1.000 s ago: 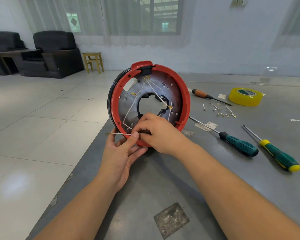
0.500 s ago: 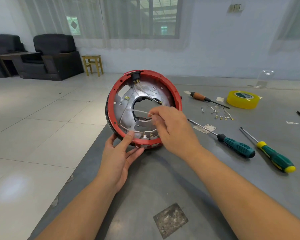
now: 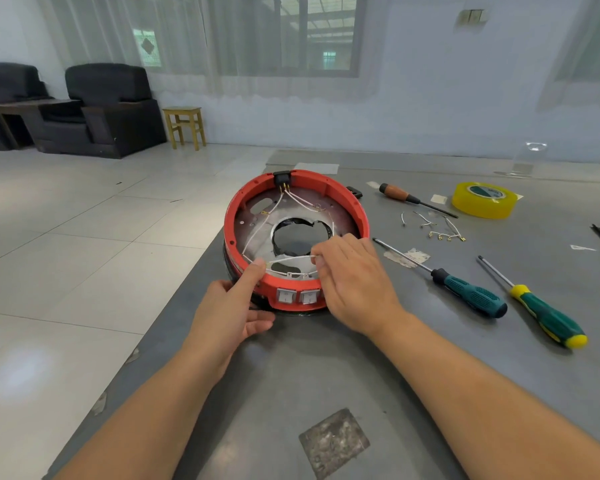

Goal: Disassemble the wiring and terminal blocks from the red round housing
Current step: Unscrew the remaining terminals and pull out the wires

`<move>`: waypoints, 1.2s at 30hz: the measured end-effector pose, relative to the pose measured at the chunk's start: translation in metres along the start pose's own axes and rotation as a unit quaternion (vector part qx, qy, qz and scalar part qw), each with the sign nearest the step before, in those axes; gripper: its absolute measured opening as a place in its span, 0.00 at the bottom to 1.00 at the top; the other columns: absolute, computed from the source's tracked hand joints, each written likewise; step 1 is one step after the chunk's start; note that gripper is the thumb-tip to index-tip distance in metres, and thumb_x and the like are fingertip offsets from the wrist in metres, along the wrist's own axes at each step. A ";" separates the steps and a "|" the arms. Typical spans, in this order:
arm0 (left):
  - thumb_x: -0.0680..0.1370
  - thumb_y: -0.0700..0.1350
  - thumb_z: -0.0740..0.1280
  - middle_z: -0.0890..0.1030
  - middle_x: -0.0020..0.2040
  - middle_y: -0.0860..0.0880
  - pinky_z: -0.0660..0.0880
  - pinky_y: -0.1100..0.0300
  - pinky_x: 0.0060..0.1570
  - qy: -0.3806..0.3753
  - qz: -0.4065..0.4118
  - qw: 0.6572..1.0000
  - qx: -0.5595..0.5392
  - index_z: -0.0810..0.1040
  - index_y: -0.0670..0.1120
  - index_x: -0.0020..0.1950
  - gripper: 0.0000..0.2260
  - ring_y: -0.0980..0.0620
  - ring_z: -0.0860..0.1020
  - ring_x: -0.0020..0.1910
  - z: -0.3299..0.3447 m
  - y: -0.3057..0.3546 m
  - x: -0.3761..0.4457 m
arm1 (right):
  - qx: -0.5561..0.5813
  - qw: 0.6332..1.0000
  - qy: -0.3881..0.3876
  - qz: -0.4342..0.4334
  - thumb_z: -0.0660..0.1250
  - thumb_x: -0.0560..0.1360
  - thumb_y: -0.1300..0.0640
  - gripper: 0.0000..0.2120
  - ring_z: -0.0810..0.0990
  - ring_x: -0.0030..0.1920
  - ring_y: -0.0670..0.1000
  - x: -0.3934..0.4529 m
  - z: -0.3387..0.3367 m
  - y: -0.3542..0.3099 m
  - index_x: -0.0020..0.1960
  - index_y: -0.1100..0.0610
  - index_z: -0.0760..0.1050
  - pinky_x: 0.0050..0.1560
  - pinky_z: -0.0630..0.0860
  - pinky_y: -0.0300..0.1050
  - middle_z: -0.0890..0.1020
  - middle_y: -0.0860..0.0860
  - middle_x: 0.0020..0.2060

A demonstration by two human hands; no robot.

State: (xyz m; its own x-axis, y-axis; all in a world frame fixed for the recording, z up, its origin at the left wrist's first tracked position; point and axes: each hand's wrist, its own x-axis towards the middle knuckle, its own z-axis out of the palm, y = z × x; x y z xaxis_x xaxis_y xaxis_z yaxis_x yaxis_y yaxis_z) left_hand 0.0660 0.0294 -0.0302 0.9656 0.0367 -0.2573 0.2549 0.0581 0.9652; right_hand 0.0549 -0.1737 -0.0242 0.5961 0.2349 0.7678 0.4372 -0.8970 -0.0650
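Red is dominating here: the round housing [image 3: 350, 206] is showing a bright red rim around a dull grey metal plate [image 3: 257, 233], with thin white wires [image 3: 293, 259] crossing it and a black connector [image 3: 282, 177] sitting at the far edge. Two white rocker switches [image 3: 297, 296] are standing out on the red wall. Over on the grey table [image 3: 326, 375], a translucent yellow tape roll [image 3: 482, 204] is glowing, one screwdriver [image 3: 399, 194] is showing a brown and black handle, another [image 3: 471, 296] teal and black, and a third [image 3: 548, 318] green with yellow ends.
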 end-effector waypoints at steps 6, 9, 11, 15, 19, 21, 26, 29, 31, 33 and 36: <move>0.69 0.82 0.55 0.80 0.55 0.50 0.74 0.46 0.60 0.054 0.091 0.956 0.275 0.76 0.53 0.57 0.36 0.42 0.74 0.69 -0.011 0.001 -0.001 | 0.034 0.999 -0.018 0.029 0.61 0.82 0.58 0.06 0.73 0.45 0.53 -0.004 -0.003 -0.011 0.53 0.57 0.77 0.47 0.71 0.53 0.79 0.51 0.45; 0.72 0.82 0.48 0.78 0.59 0.51 0.62 0.46 0.68 0.045 0.107 0.939 0.324 0.77 0.57 0.54 0.34 0.45 0.55 0.78 -0.012 -0.001 -0.004 | 0.036 0.998 -0.017 0.040 0.61 0.82 0.58 0.06 0.74 0.45 0.53 -0.005 -0.003 -0.015 0.53 0.57 0.77 0.47 0.72 0.54 0.80 0.51 0.45; 0.73 0.82 0.42 0.76 0.72 0.48 0.57 0.46 0.74 0.057 0.124 0.911 0.389 0.82 0.54 0.59 0.42 0.42 0.55 0.80 -0.012 -0.004 -0.001 | 0.034 0.998 -0.009 0.045 0.61 0.82 0.59 0.06 0.75 0.45 0.54 -0.005 -0.003 -0.018 0.53 0.57 0.77 0.46 0.72 0.54 0.80 0.52 0.45; 0.70 0.80 0.34 0.78 0.73 0.43 0.57 0.45 0.79 0.061 0.139 0.873 0.464 0.80 0.48 0.40 0.46 0.46 0.62 0.81 -0.017 -0.005 0.002 | 0.036 0.998 0.000 0.055 0.62 0.81 0.61 0.07 0.75 0.43 0.56 -0.005 -0.002 -0.021 0.52 0.60 0.78 0.45 0.72 0.55 0.81 0.54 0.43; 0.73 0.78 0.40 0.86 0.57 0.41 0.76 0.46 0.64 0.088 0.173 0.871 0.450 0.69 0.46 0.28 0.40 0.46 0.80 0.63 -0.015 -0.006 0.000 | 0.043 0.997 -0.001 0.070 0.61 0.82 0.60 0.07 0.74 0.41 0.56 -0.005 -0.003 -0.022 0.50 0.60 0.77 0.43 0.72 0.56 0.79 0.54 0.41; 0.77 0.76 0.44 0.85 0.61 0.43 0.77 0.52 0.56 0.102 0.184 0.863 0.459 0.75 0.45 0.31 0.39 0.46 0.82 0.54 -0.014 -0.006 -0.001 | 0.054 0.996 -0.001 0.071 0.60 0.83 0.60 0.07 0.73 0.39 0.55 -0.005 -0.004 -0.022 0.49 0.60 0.76 0.43 0.72 0.56 0.78 0.54 0.39; 0.76 0.76 0.47 0.83 0.46 0.44 0.78 0.50 0.49 0.116 0.181 0.865 0.453 0.75 0.45 0.33 0.38 0.45 0.80 0.45 -0.015 -0.005 -0.002 | 0.066 0.995 -0.013 0.074 0.60 0.83 0.60 0.07 0.76 0.41 0.56 -0.005 -0.004 -0.021 0.50 0.60 0.76 0.45 0.74 0.59 0.80 0.54 0.41; 0.80 0.71 0.55 0.81 0.62 0.42 0.74 0.43 0.67 0.136 0.206 0.872 0.422 0.79 0.44 0.60 0.32 0.39 0.77 0.64 -0.012 -0.003 -0.003 | 0.086 0.993 -0.012 0.077 0.61 0.83 0.62 0.06 0.77 0.46 0.56 -0.007 -0.006 -0.021 0.52 0.60 0.77 0.49 0.74 0.60 0.80 0.55 0.45; 0.83 0.59 0.63 0.75 0.72 0.46 0.65 0.44 0.73 0.138 0.299 0.872 0.362 0.73 0.47 0.72 0.23 0.43 0.68 0.74 -0.008 -0.001 -0.008 | 0.098 0.992 0.010 0.085 0.62 0.82 0.62 0.06 0.76 0.48 0.56 -0.005 -0.008 -0.022 0.53 0.60 0.78 0.51 0.74 0.58 0.80 0.54 0.46; 0.82 0.54 0.67 0.74 0.72 0.53 0.63 0.49 0.73 0.107 0.386 0.860 0.316 0.71 0.52 0.75 0.22 0.49 0.63 0.76 -0.002 0.002 -0.016 | 0.084 0.992 0.035 0.087 0.63 0.82 0.61 0.06 0.77 0.48 0.55 -0.002 -0.010 -0.025 0.53 0.58 0.79 0.53 0.72 0.57 0.80 0.52 0.47; 0.80 0.56 0.65 0.74 0.69 0.64 0.63 0.62 0.71 0.060 0.448 0.851 0.268 0.74 0.60 0.72 0.20 0.59 0.65 0.74 0.004 0.000 -0.023 | 0.063 0.995 0.056 0.051 0.64 0.82 0.58 0.07 0.77 0.46 0.52 0.001 -0.013 -0.031 0.54 0.55 0.81 0.53 0.71 0.56 0.81 0.48 0.45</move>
State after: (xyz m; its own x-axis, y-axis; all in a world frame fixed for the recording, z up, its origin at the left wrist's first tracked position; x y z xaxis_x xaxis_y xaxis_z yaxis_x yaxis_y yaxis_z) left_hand 0.0443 0.0245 -0.0239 0.7801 -0.0707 0.6217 -0.5642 -0.5089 0.6501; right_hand 0.0339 -0.1507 -0.0132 0.5665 0.0953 0.8185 0.4634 -0.8582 -0.2208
